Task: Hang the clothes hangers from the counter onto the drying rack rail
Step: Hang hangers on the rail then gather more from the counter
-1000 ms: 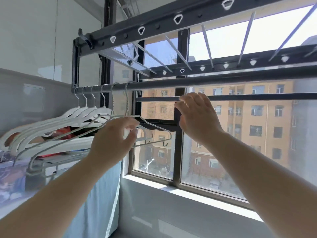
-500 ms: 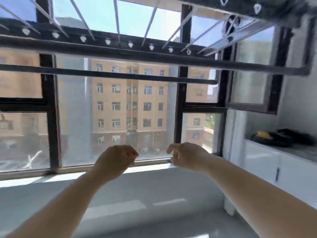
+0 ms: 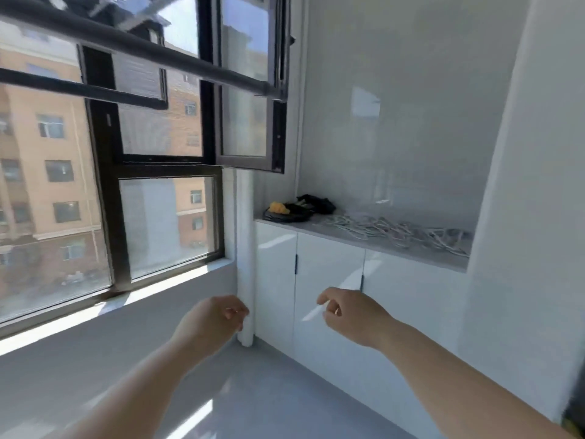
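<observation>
At the far left, a black-framed window (image 3: pixel 106 191) looks out on an orange multi-storey apartment building (image 3: pixel 41 137). Across the top of the window runs the thick dark metal drying rack rail (image 3: pixel 126 47), sloping down to the right in this view, with a thinner dark bar (image 3: pixel 82 90) below it. No hangers show on the visible stretch of either bar.

Low in the middle, the left hand (image 3: pixel 210 324) is held out in the air in front of a white vertical pipe (image 3: pixel 245 248). Its fingers are loosely curled and it grasps nothing. Just to its right, the right hand (image 3: pixel 351 315) is out at much the same height, in front of the glossy white cabinet doors (image 3: pixel 329 280). It is likewise relaxed and empty, with one finger reaching slightly forward.

Above the cabinets, a pale grey counter (image 3: pixel 373 247) sits in a white wall recess. At its left end lies a dark heap of black items with something yellow (image 3: pixel 278 207) on it. To the right of that, a tangled pile of white wire clothes hangers (image 3: pixel 395 231) lies spread on the counter, well apart from both hands and far from the rail.
</observation>
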Tool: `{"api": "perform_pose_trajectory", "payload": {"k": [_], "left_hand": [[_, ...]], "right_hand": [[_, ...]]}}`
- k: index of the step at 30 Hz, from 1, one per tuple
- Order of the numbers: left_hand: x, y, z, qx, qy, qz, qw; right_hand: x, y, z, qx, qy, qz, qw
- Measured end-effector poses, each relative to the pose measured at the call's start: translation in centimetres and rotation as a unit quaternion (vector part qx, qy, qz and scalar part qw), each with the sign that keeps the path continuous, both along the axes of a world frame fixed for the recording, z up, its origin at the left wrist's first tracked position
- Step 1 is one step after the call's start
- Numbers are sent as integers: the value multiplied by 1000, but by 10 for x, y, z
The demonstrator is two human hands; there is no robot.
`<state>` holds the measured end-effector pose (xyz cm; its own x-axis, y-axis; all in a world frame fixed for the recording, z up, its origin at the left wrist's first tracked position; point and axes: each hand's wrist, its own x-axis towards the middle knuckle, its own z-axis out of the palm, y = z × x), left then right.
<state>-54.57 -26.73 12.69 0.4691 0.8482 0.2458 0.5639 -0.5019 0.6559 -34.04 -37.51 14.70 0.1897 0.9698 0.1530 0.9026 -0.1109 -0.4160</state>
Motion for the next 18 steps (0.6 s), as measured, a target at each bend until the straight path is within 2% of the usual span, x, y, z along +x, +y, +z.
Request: {"api": "perform_pose_trajectory", "payload": {"k": [10, 18], "left_hand": [[208, 116, -25, -53, 25, -111, 992], [343, 186, -47, -64, 43, -157, 985]], "right_hand": [[192, 47, -25, 6, 42, -223, 974], [304, 87, -65, 1, 78, -325, 942]]}}
